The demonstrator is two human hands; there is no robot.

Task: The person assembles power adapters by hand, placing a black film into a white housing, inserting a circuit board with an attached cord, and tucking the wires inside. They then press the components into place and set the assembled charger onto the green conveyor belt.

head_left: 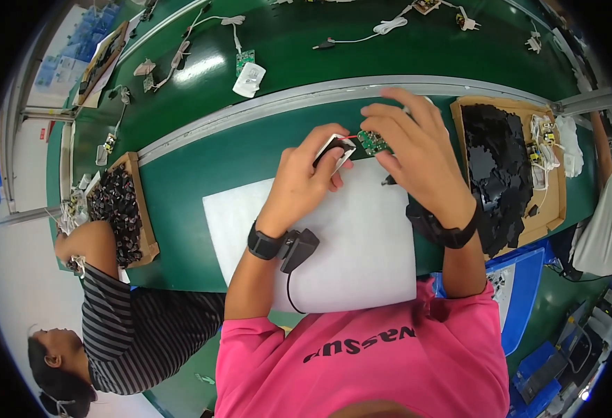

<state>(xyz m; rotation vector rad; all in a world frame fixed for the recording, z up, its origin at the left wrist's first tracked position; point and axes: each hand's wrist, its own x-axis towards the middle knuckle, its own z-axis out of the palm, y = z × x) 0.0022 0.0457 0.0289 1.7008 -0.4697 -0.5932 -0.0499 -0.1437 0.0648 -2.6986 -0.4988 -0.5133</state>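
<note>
My left hand (300, 177) grips a small white plastic casing (348, 156) with a black inside, its thumb pressing into the opening. Just to the right, my right hand (428, 157) holds a green circuit board (371, 143) between thumb and fingers. A red wire (348, 137) runs from the casing to the board. Part of the board is hidden behind the right fingers. Beneath my hands lies a white foam sheet (361, 237) on the green bench. A black plug (389, 180) shows beside my right wrist, partly covered by the hand.
On the right, a cardboard tray (553, 209) carries black sheet pieces (497, 167) and white-wired boards. A cardboard box (149, 237) of small black parts stands left, near a co-worker in a striped shirt (159, 324). Beyond a metal rail (271, 106), boards and cables lie on a green surface.
</note>
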